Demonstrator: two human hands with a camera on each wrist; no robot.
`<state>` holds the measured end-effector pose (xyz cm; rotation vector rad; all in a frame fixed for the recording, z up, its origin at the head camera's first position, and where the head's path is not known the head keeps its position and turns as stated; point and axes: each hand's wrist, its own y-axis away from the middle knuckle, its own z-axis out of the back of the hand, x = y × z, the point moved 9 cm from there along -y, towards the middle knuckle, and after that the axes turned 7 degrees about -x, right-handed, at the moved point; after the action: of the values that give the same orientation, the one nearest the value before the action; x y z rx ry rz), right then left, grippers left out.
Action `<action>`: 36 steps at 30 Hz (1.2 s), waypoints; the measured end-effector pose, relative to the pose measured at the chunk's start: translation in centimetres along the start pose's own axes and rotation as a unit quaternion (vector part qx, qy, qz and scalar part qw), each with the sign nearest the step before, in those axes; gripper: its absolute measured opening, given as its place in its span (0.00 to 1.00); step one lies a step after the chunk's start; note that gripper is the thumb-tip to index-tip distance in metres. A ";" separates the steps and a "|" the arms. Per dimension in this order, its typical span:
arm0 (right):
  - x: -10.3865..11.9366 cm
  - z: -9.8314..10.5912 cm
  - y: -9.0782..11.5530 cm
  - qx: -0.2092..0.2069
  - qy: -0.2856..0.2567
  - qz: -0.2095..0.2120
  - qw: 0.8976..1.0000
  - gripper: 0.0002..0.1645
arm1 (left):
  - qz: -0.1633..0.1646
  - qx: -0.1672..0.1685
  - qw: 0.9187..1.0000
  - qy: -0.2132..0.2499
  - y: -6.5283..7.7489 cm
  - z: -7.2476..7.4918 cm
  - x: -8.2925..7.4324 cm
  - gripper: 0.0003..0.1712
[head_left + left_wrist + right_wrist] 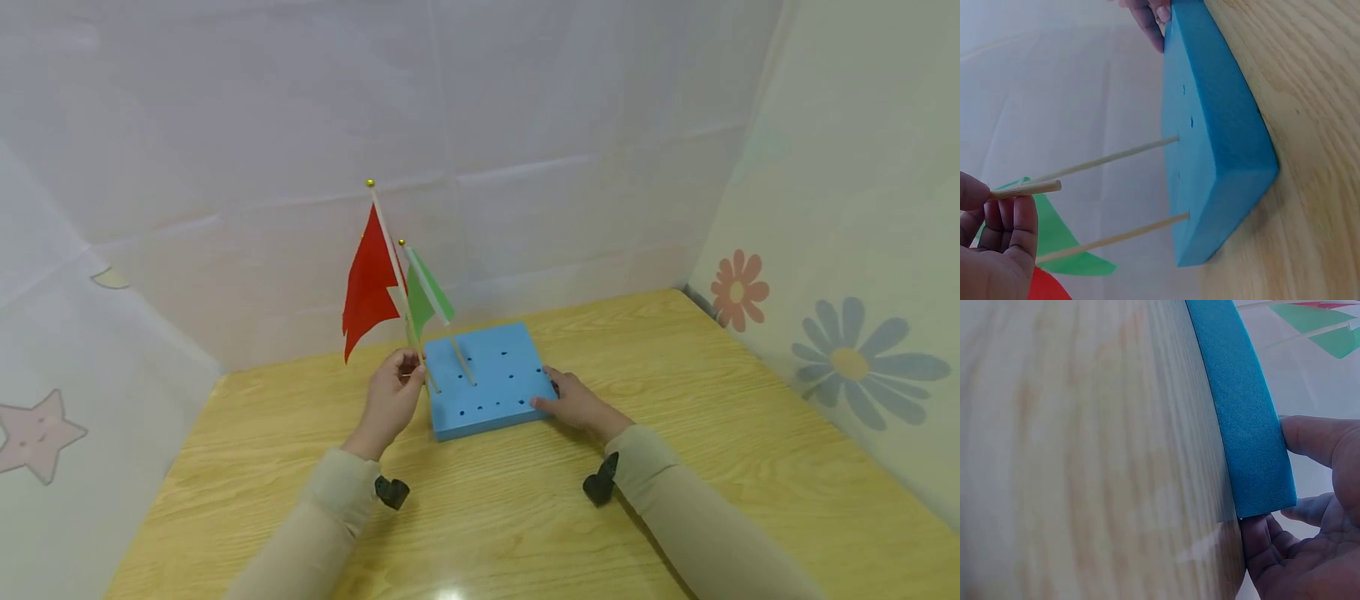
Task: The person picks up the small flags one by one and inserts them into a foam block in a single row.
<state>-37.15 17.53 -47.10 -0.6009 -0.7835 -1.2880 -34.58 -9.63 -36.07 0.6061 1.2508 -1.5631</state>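
Note:
A blue foam block [487, 367] with several holes in its top lies on the table. A red flag [371, 275] and a green and white flag [427, 292] lean left above it. In the left wrist view two wooden sticks are stuck in the block. My left hand [393, 392], beside the block's left edge, pinches a third wooden flagstick [1041, 187], its lower end apart from the block. Which cloth belongs to this stick I cannot tell. My right hand [577, 402] grips the block's near right corner, thumb on top and fingers at the side.
The wooden table [510, 517] runs back to a pale cloth wall [555, 167]. At the right a second cloth with printed flowers [851, 362] hangs along the table's edge. A small black device [392, 492] sits at the left wrist, another [600, 482] at the right.

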 end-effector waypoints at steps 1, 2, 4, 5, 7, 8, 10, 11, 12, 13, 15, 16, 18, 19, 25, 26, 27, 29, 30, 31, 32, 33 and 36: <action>0.0 0.0 0.0 0.001 -0.001 0.001 1.000 0.48 | -0.003 0.003 1.000 0.000 -0.2 -0.3 -0.1 0.07; -0.1 0.0 0.0 0.000 -0.003 0.002 1.000 0.48 | -0.007 0.006 1.000 0.001 -0.3 -0.6 -0.3 0.07; -0.1 -0.1 -0.1 0.000 -0.006 0.003 1.000 0.48 | -0.013 0.013 1.000 0.004 -0.5 -1.2 -0.6 0.08; -0.1 -0.1 -0.1 0.001 -0.007 0.003 1.000 0.48 | -0.016 0.016 1.000 0.006 -0.5 -1.5 -0.7 0.08; -0.2 -0.2 -0.1 0.001 -0.006 0.002 1.000 0.48 | -0.013 0.024 1.000 0.011 -0.6 -2.1 -0.8 0.09; -0.2 -0.2 -0.1 0.000 -0.006 0.000 1.000 0.48 | -0.010 0.027 0.999 0.014 -0.7 -2.4 -0.9 0.10; -0.3 -0.2 -0.2 0.000 -0.004 -0.004 1.000 0.47 | -0.008 0.032 0.999 0.020 -0.8 -3.0 -1.0 0.12; -0.3 -0.2 -0.2 0.000 -0.003 -0.005 1.000 0.47 | -0.009 0.034 0.999 0.022 -0.9 -3.3 -1.0 0.12; -0.2 -0.2 -0.2 -0.001 -0.003 -0.005 1.000 0.48 | -0.010 0.034 0.999 0.024 -1.0 -3.5 -1.0 0.13; -0.2 -0.1 -0.2 -0.001 -0.002 -0.006 1.000 0.47 | -0.013 0.034 0.999 0.025 -1.1 -3.8 -1.1 0.14; -0.1 -0.1 -0.2 -0.003 -0.004 -0.007 1.000 0.47 | -0.015 0.035 0.999 0.028 -1.3 -4.3 -1.1 0.13; -0.1 -0.1 -0.2 -0.004 -0.005 -0.008 1.000 0.47 | -0.015 0.037 0.999 0.028 -1.4 -4.6 -1.1 0.12; 0.0 -0.1 -0.1 -0.006 -0.004 -0.008 1.000 0.47 | -0.016 0.042 0.999 0.026 -1.5 -5.3 -1.1 0.10; 0.0 -0.2 -0.1 -0.006 -0.003 -0.009 1.000 0.47 | -0.017 0.044 0.999 0.023 -1.5 -5.6 -1.1 0.08; 0.0 -0.6 -0.2 -0.006 -0.011 -0.012 1.000 0.46 | -0.062 0.050 0.997 -0.010 -1.4 -7.0 -1.5 0.04; -0.1 -0.6 -0.3 -0.007 -0.012 -0.012 1.000 0.47 | -0.070 0.051 0.996 -0.013 -1.4 -7.3 -1.6 0.04; -0.2 -0.7 -0.3 -0.009 -0.011 -0.013 1.000 0.47 | -0.077 0.054 0.995 -0.015 -1.4 -7.5 -1.6 0.03; -0.3 -0.7 -0.5 -0.013 -0.009 -0.013 1.000 0.47 | -0.083 0.059 0.995 -0.011 -1.4 -8.0 -1.6 0.03; -0.4 -0.6 -0.5 -0.015 -0.009 -0.014 1.000 0.47 | -0.084 0.063 0.994 -0.009 -1.5 -8.3 -1.6 0.02; -0.4 -0.6 -0.5 -0.016 -0.009 -0.014 1.000 0.47 | -0.084 0.065 0.994 -0.005 -1.5 -8.5 -1.5 0.01; -0.3 -0.6 -0.5 -0.016 -0.011 -0.014 1.000 0.47 | -0.082 0.066 0.994 -0.003 -1.6 -8.7 -1.4 0.01; -0.2 -0.6 -0.5 -0.016 -0.011 -0.014 1.000 0.47 | -0.077 0.066 0.995 0.000 -1.6 -8.9 -1.3 0.01; 0.1 -0.5 -0.3 -0.014 -0.016 -0.012 1.000 0.47 | -0.071 0.063 0.995 0.003 -1.7 -9.2 -1.3 0.02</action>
<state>-37.30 17.02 -47.37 -0.6384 -0.8022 -1.3157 -37.41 -0.69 -37.42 0.6136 1.2289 -1.7704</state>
